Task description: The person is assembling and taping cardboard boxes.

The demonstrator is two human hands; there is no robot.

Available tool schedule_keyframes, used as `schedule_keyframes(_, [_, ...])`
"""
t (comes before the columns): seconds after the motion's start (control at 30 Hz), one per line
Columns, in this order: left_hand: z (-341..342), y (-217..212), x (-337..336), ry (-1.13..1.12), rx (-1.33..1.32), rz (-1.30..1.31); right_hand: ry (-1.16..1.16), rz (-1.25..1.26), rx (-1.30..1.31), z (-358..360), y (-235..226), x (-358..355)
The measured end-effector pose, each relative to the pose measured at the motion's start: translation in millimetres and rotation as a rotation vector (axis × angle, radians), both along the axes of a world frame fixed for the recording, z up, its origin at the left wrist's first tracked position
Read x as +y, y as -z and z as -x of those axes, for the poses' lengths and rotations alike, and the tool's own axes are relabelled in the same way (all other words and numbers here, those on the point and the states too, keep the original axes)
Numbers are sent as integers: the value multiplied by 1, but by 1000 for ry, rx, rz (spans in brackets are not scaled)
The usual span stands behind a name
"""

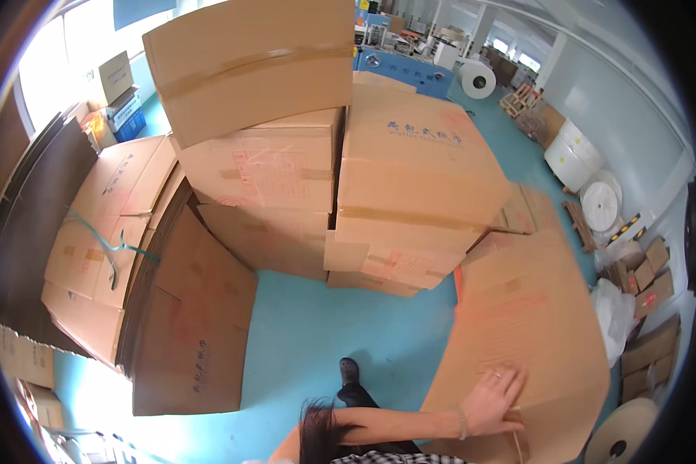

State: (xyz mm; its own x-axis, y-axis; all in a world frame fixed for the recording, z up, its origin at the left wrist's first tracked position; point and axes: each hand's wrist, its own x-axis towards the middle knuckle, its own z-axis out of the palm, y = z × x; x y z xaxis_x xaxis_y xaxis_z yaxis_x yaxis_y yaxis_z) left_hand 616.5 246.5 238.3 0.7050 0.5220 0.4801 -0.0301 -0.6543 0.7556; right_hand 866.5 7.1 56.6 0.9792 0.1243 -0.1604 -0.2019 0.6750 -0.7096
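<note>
The right hand (pixel 496 402) lay flat, fingers spread, on the near end of a flattened carton (pixel 526 309) to the person's right. The carton's long axis ran away from the hand toward the stacked boxes (pixel 340 162). The left hand was out of view.

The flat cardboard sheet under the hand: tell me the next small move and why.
Probably curl the fingers over the near edge to get a grip. The right hand lies open and flat on the flattened cardboard sheet, pressing rather than holding it, and the sheet leans over the blue floor beside the stacked boxes. The left hand is out of view.
</note>
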Motion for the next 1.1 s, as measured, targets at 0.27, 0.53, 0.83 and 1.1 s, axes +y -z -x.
schedule_keyframes(0.27, [-3, -68, 162, 190, -398, -332, 89, -297, -15, -81, -65, 73])
schedule_keyframes(0.53, [48, -103, 402, -260, -697, -268, -492, -448, -365, -98, -209, 335])
schedule_keyframes(0.83, [184, 56, 475, -911, -718, -43, -519, 120, -954, -9, -130, 500])
schedule_keyframes(1.1, [583, 334, 346, -2082, 884, -67, -1749, 1269, -1252, 27, 132, 454])
